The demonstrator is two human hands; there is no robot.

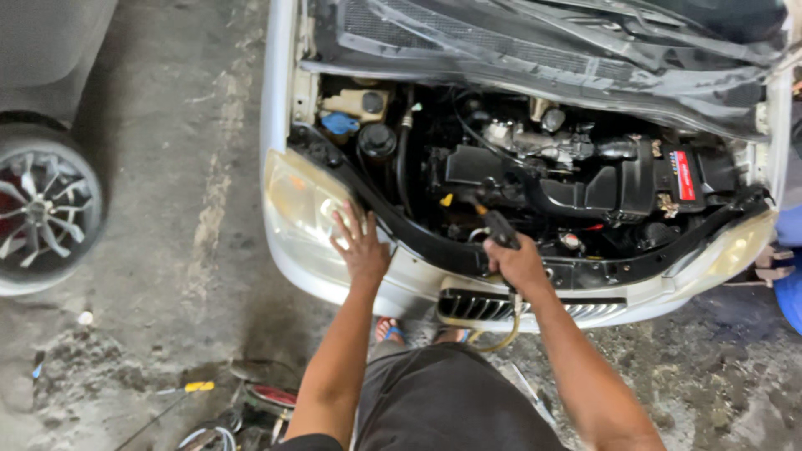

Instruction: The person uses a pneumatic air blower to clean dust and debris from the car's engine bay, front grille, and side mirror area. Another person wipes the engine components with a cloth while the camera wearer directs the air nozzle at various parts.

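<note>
Right now the black nozzle tool [499,228] sits in the grip of the right hand [520,266], fingers wrapped tightly round its handle, its tip aimed up toward twelve o'clock into the engine bay [535,179]. A pale hose [506,332] trails from the hand down past the grille [476,306]. To work well here, I judge the wrist should stay steady and the tip short of the wiring and black hoses crowding the bay, with the hose kept slack so it does not drag over the bumper.

At nine o'clock from the tool, the left hand [361,246] lies flat with fingers spread wide, holding nothing, braced on the edge of the headlight [301,196]; that brace looks worth keeping for balance.

Further out, a blue cap [339,124] and a pale reservoir [357,102] sit at ten o'clock, the battery [681,177] at two o'clock. The raised bonnet [543,42] hangs overhead at twelve. A neighbouring car's wheel [46,209] stands at nine o'clock, well apart, and loose tools and cables [225,409] litter the floor at seven o'clock, a tripping risk.
</note>
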